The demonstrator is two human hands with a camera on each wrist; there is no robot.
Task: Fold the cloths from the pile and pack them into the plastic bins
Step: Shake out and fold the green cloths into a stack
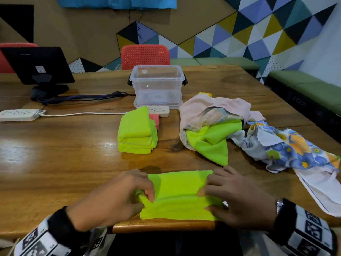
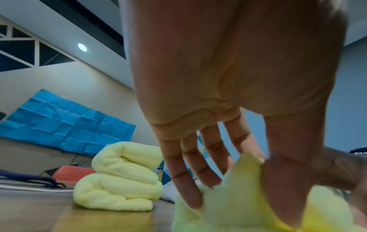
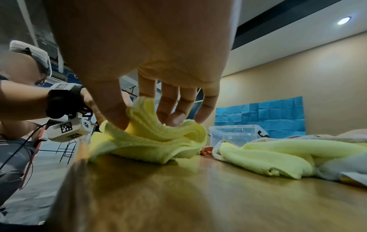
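Cloth in work: lime-green cloth, partly folded, flat on the near edge of the wooden table, between both hands.
Left hand: fingers and thumb pinch the cloth's left edge, which is bunched up off the table; the left wrist view shows the thumb pressed against raised fabric.
Right hand: thumb and fingers pinch the cloth's right edge, lifting a ridge of layered fabric, as the right wrist view shows.
Folded stack: several lime-green folded cloths, left of centre, beyond the cloth in work and apart from it.
Pile: unfolded cloths at the right, with pink, lime-green and blue-flowered pieces overlapping.
Plastic bin: clear plastic bin, lid off, upright at the far centre of the table; contents hard to tell.
Power strips: one white power strip just near the bin, touching the far side of the stack; another white strip at the far left.
Monitor: black monitor, far left.
Chair: red perforated chair, behind the bin.
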